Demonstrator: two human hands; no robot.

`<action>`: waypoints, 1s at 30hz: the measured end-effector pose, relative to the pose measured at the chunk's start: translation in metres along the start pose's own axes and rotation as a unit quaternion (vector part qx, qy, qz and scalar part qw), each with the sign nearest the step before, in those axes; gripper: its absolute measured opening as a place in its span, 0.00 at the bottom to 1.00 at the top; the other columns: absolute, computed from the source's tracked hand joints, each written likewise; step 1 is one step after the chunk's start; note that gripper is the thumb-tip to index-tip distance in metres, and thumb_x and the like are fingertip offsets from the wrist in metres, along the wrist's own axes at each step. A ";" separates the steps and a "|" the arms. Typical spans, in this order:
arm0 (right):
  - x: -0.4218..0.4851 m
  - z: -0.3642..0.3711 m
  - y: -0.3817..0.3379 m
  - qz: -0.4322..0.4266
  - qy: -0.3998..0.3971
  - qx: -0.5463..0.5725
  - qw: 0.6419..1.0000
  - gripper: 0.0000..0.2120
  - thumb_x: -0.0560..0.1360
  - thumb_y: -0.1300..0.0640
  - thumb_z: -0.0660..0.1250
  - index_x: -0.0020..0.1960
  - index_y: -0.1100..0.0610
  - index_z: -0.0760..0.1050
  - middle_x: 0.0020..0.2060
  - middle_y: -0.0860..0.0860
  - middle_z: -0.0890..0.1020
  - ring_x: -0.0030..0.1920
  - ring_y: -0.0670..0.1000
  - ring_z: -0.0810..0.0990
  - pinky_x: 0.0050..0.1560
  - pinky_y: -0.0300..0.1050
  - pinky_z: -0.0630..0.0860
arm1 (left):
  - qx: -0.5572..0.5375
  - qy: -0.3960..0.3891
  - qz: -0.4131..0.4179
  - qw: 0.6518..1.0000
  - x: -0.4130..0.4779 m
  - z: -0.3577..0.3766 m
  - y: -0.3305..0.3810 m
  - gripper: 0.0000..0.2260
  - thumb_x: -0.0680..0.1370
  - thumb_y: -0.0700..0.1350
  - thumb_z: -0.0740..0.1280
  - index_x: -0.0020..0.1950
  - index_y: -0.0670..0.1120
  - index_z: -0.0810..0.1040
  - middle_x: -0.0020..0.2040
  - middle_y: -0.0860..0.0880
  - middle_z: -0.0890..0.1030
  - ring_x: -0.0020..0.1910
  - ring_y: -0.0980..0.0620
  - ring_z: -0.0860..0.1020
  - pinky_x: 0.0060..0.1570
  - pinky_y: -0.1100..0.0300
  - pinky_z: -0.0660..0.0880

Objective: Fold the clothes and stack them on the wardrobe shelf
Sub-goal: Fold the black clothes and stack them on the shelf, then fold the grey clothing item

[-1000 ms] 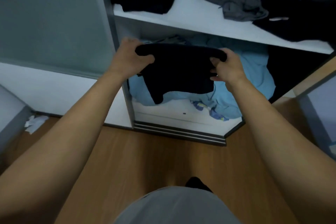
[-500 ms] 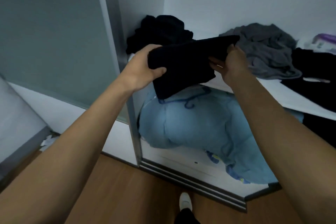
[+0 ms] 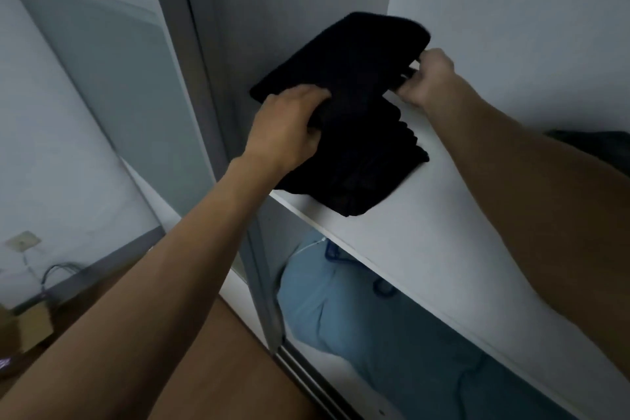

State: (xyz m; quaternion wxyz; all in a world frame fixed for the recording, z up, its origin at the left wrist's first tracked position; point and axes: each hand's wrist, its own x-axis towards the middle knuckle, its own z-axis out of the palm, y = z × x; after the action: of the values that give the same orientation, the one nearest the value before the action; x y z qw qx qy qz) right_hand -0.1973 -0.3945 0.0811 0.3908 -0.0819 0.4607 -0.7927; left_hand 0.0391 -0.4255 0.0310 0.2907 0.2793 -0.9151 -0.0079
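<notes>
Gripping black garment (image 3: 344,54): left hand (image 3: 286,133), right hand (image 3: 426,78), fingers (image 3: 306,94) curled on cloth. Garment sits over black pile (image 3: 368,167), shelf (image 3: 426,215) left end.

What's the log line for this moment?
step: stacking; item: folded black fabric garment; over: black clothes pile; on: white wardrobe shelf; left hand: grips garment; right hand: grips garment

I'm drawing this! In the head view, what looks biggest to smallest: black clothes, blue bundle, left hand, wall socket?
Largest to smallest:
1. blue bundle
2. black clothes
3. left hand
4. wall socket
The shelf hides part of the bundle.
</notes>
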 end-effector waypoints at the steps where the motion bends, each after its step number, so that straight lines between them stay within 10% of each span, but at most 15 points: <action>1: 0.013 -0.008 0.004 0.002 0.018 -0.089 0.996 0.15 0.82 0.64 0.52 0.63 0.64 0.73 0.59 0.61 0.77 0.57 0.63 0.80 0.50 0.61 0.82 | 0.030 -0.084 -0.024 0.996 0.000 0.009 0.001 0.25 0.73 0.48 0.62 0.71 0.50 0.74 0.70 0.50 0.75 0.69 0.47 0.72 0.65 0.49 0.64; 6: 0.050 -0.026 0.043 -0.160 -0.029 -0.470 0.867 0.20 0.78 0.52 0.62 0.68 0.57 0.72 0.58 0.52 0.75 0.57 0.51 0.75 0.56 0.44 0.75 | 0.001 -0.033 -0.094 0.995 0.015 0.034 -0.001 0.22 0.71 0.56 0.54 0.56 0.53 0.82 0.58 0.51 0.81 0.58 0.48 0.77 0.57 0.52 0.62; 12: 0.069 -0.043 0.086 -0.152 -0.111 -0.663 0.724 0.28 0.78 0.39 0.52 0.74 0.49 0.66 0.74 0.54 0.66 0.73 0.63 0.64 0.72 0.60 0.62 | 0.007 -0.160 -0.124 0.979 0.035 0.076 -0.005 0.27 0.79 0.60 0.53 0.77 0.52 0.65 0.78 0.47 0.64 0.78 0.47 0.59 0.76 0.44 0.51; 19: 0.073 -0.054 0.075 -0.105 -0.167 -0.679 0.707 0.31 0.81 0.37 0.51 0.80 0.47 0.54 0.80 0.51 0.56 0.78 0.59 0.57 0.76 0.54 0.55 | -0.012 -0.194 -0.154 0.969 0.043 0.081 -0.008 0.26 0.80 0.59 0.54 0.77 0.54 0.63 0.79 0.50 0.62 0.79 0.48 0.56 0.77 0.45 0.47; 25: 0.019 -0.094 0.030 -0.206 -0.114 -0.543 0.806 0.15 0.80 0.58 0.63 0.66 0.54 0.78 0.62 0.51 0.80 0.56 0.46 0.77 0.54 0.32 0.69 | -0.019 -0.128 -0.088 0.988 0.067 0.072 0.045 0.20 0.77 0.49 0.64 0.67 0.45 0.74 0.68 0.45 0.74 0.65 0.43 0.73 0.70 0.50 0.65; 30: -0.042 -0.162 -0.037 -0.282 0.013 -0.524 0.804 0.13 0.78 0.62 0.61 0.57 0.54 0.81 0.52 0.44 0.82 0.43 0.37 0.77 0.44 0.30 0.72 | -0.188 -0.125 0.013 0.974 0.087 0.106 0.139 0.17 0.76 0.47 0.65 0.65 0.49 0.75 0.69 0.51 0.72 0.65 0.49 0.73 0.63 0.53 0.71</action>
State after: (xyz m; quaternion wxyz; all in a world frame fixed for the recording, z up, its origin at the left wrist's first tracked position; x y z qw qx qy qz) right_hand -0.2682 -0.2475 0.0289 0.0419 -0.3901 0.7675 -0.5070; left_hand -0.1470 -0.3685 0.0134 0.2218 0.2040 -0.9299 -0.2108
